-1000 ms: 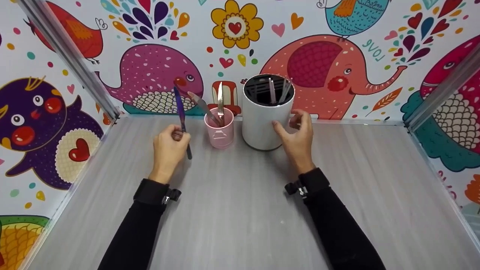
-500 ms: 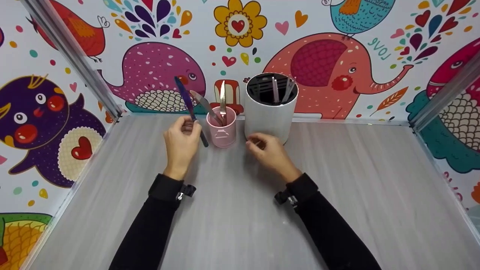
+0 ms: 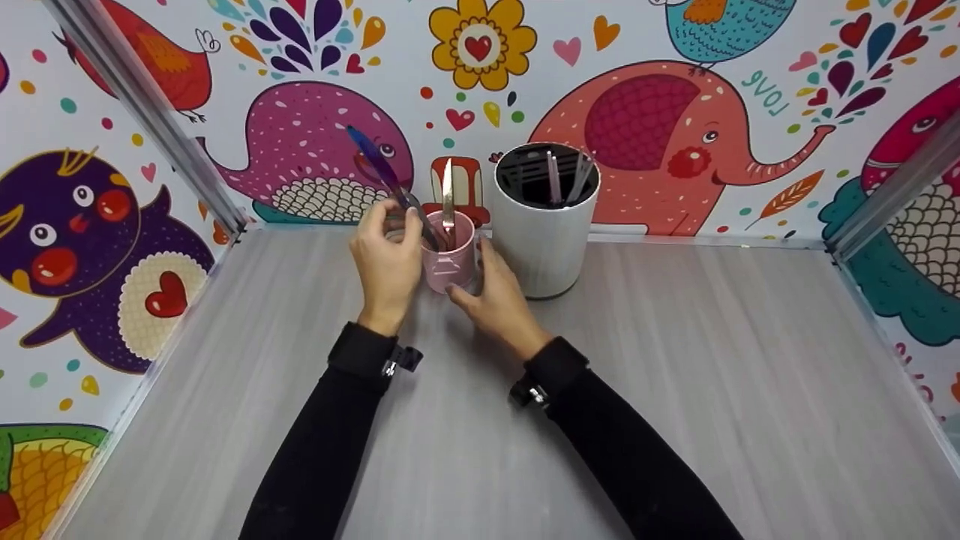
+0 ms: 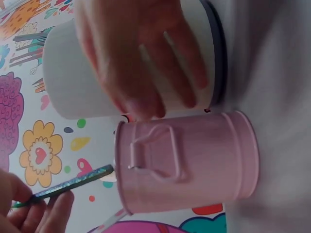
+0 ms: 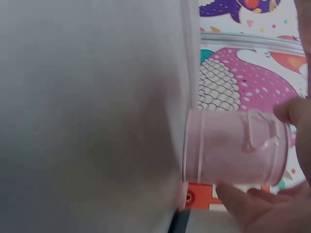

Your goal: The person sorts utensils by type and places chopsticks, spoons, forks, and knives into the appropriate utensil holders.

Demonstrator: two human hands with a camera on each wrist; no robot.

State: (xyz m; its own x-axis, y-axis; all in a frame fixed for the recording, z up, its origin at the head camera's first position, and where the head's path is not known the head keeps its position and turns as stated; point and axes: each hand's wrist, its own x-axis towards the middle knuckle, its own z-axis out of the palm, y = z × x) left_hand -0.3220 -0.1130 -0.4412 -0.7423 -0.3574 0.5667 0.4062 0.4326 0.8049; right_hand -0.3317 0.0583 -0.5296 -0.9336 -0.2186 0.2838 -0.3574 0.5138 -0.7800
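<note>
My left hand [image 3: 391,259] pinches a table knife [image 3: 373,157] with a blue-purple sheen. The knife slants upward to the left, and its lower end is right at the rim of a small pink bucket [image 3: 450,264]. In the left wrist view the knife's glittery handle end [image 4: 82,180] points at the bucket's open mouth. A silver knife [image 3: 448,191] stands in the bucket, with another utensil partly hidden by my left hand. My right hand [image 3: 499,300] is close at the bucket's right side, thumb in front and fingers loosely extended between it and a white utensil holder [image 3: 544,251].
Several thin utensils [image 3: 555,180] stand in the white holder's black slotted insert. A cartoon-printed wall [image 3: 645,127] rises right behind the containers. The grey tabletop [image 3: 465,450] extends toward the person.
My left hand has carried the knife right to the bucket's rim. My right hand has left the white holder's side and moved left, down to the pink bucket.
</note>
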